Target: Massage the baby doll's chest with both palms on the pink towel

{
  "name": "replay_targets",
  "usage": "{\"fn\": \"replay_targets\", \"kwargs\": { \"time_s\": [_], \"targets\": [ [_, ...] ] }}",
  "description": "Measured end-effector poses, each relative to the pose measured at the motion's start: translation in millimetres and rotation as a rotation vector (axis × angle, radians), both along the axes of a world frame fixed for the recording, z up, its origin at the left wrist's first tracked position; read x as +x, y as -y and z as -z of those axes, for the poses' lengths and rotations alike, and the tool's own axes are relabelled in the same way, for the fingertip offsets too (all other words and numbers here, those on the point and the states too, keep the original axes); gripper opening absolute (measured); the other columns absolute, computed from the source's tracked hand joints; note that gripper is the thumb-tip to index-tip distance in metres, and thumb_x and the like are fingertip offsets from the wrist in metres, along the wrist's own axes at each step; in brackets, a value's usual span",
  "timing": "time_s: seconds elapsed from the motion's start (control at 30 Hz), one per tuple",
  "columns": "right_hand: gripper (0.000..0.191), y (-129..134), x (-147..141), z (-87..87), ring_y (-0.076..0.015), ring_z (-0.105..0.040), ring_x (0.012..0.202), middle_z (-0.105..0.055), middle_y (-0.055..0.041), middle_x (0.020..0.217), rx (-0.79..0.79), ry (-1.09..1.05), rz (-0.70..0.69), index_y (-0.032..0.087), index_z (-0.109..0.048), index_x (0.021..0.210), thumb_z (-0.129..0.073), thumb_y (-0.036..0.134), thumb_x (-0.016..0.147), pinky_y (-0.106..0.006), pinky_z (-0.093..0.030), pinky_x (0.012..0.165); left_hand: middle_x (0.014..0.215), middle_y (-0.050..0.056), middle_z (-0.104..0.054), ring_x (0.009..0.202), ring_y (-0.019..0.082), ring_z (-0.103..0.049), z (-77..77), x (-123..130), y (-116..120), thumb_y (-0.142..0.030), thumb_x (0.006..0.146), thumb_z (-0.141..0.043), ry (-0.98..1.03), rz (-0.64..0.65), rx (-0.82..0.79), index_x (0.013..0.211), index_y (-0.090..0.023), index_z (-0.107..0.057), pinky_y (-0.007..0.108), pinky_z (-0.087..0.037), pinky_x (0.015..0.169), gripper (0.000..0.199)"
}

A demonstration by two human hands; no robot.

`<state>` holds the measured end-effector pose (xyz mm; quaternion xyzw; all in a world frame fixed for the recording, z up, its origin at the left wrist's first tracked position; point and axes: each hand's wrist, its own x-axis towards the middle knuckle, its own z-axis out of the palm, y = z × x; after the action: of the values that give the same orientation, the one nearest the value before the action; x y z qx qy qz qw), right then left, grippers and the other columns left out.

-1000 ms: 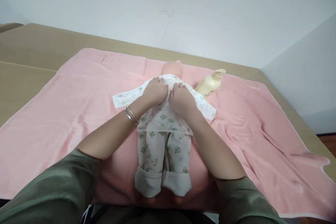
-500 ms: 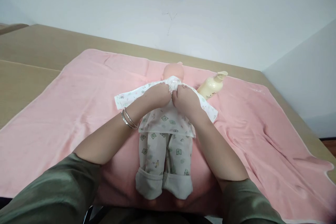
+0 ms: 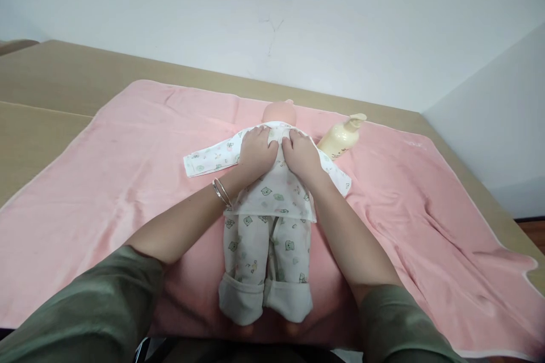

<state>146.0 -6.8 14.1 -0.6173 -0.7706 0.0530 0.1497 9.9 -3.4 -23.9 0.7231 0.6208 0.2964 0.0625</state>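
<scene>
A baby doll lies face down or with its face out of sight, its bare head (image 3: 280, 113) toward the wall. It wears a white printed top (image 3: 272, 195) and matching trousers (image 3: 251, 244) with turned-up cuffs. My left hand (image 3: 258, 153) lies flat on the upper left of the top, fingers pointing at the head, thumb toward the middle. On the upper right of the top rests my right hand (image 3: 300, 157), fingers stretched out in the same way. A narrow strip of cloth shows between the two thumbs. Both sleeves spread out sideways.
A cream pump bottle (image 3: 343, 137) lies tilted beside the doll's right-hand sleeve. A pink blanket (image 3: 140, 153) covers much of the wooden table (image 3: 63, 76). Behind the table stands a white wall with a dark frame at the top.
My hands have let go of the pinched cloth at the doll's upper back and now lie flat, fingers extended, slightly farther apart. The bunched fabric there is smoother.
</scene>
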Motion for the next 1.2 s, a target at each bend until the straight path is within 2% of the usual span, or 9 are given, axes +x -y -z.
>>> {"fn": "replay_targets", "kwargs": {
  "time_s": [0.2,0.33,0.43,0.57,0.73,0.87,1.03,1.2],
  "targets": [
    [0.053,-3,-1,9.8,-0.0355,-0.057,0.139,-0.062,-0.026,0.149,0.013,-0.054,-0.008,0.002,-0.061,0.138,-0.028,0.03,0.107,-0.049,-0.038,0.12,0.138,0.018,-0.071,0.132,0.031,-0.061,0.5,0,0,-0.024,0.095,-0.036,0.022,-0.009,0.01,0.134,-0.009,-0.065,0.048,-0.043,0.12,0.05],
    [0.064,-4,2,9.3,-0.039,-0.039,0.157,-0.044,-0.0284,0.165,-0.059,-0.013,-0.017,-0.005,-0.045,0.154,-0.028,0.037,0.109,-0.053,-0.029,0.128,0.141,0.019,-0.069,0.133,0.031,-0.061,-5.5,0,0,-0.023,0.093,-0.037,0.044,0.007,-0.045,0.135,-0.006,-0.063,0.047,-0.043,0.121,0.052],
    [0.068,-5,3,8.7,-0.0395,-0.032,0.16,-0.039,-0.0287,0.168,-0.084,0.001,-0.045,-0.008,-0.04,0.156,-0.028,0.038,0.109,-0.052,-0.024,0.131,0.144,0.018,-0.068,0.135,0.03,-0.059,-8.3,0,1,-0.023,0.094,-0.037,0.057,0.009,-0.067,0.137,-0.006,-0.063,0.045,-0.04,0.124,0.053],
    [0.067,-6,3,8.0,-0.038,-0.035,0.159,-0.041,-0.0291,0.167,-0.074,0.003,-0.048,-0.009,-0.042,0.155,-0.029,0.037,0.108,-0.049,-0.024,0.132,0.148,0.019,-0.065,0.139,0.03,-0.057,-6.1,-1,1,-0.023,0.094,-0.037,0.065,0.001,-0.064,0.138,-0.004,-0.062,0.045,-0.037,0.127,0.055],
    [0.066,-6,3,8.4,-0.0386,-0.039,0.157,-0.044,-0.0298,0.165,-0.059,0.021,-0.062,-0.008,-0.044,0.154,-0.029,0.037,0.108,-0.051,-0.028,0.13,0.148,0.016,-0.066,0.139,0.03,-0.058,-1.8,-1,0,-0.024,0.094,-0.037,0.061,0.003,-0.055,0.139,-0.007,-0.063,0.046,-0.037,0.127,0.054],
    [0.065,-7,4,8.7,-0.0382,-0.042,0.155,-0.046,-0.0299,0.163,-0.047,0.033,-0.073,-0.008,-0.045,0.153,-0.03,0.036,0.108,-0.051,-0.028,0.129,0.148,0.018,-0.065,0.139,0.031,-0.058,-4.5,-1,2,-0.024,0.096,-0.037,0.027,0.005,-0.04,0.14,-0.006,-0.062,0.047,-0.039,0.126,0.053],
    [0.065,-6,3,5.9,-0.0387,-0.041,0.155,-0.046,-0.0297,0.163,-0.066,0.021,-0.074,-0.009,-0.044,0.153,-0.031,0.036,0.108,-0.048,-0.028,0.13,0.144,0.025,-0.065,0.141,0.034,-0.058,-18.3,0,22,-0.024,0.103,-0.029,-0.19,0.063,-0.041,0.138,-0.001,-0.061,0.051,-0.041,0.123,0.053],
    [0.062,-7,3,2.3,-0.0371,-0.045,0.152,-0.048,-0.0291,0.162,-0.069,0.038,-0.081,-0.008,-0.046,0.151,-0.032,0.035,0.109,-0.046,-0.032,0.127,0.15,0.032,-0.058,0.145,0.04,-0.053,-23.7,5,41,-0.014,0.097,-0.035,-0.41,0.19,-0.065,0.143,0.005,-0.055,0.056,-0.039,0.12,0.053]
  ]
}}
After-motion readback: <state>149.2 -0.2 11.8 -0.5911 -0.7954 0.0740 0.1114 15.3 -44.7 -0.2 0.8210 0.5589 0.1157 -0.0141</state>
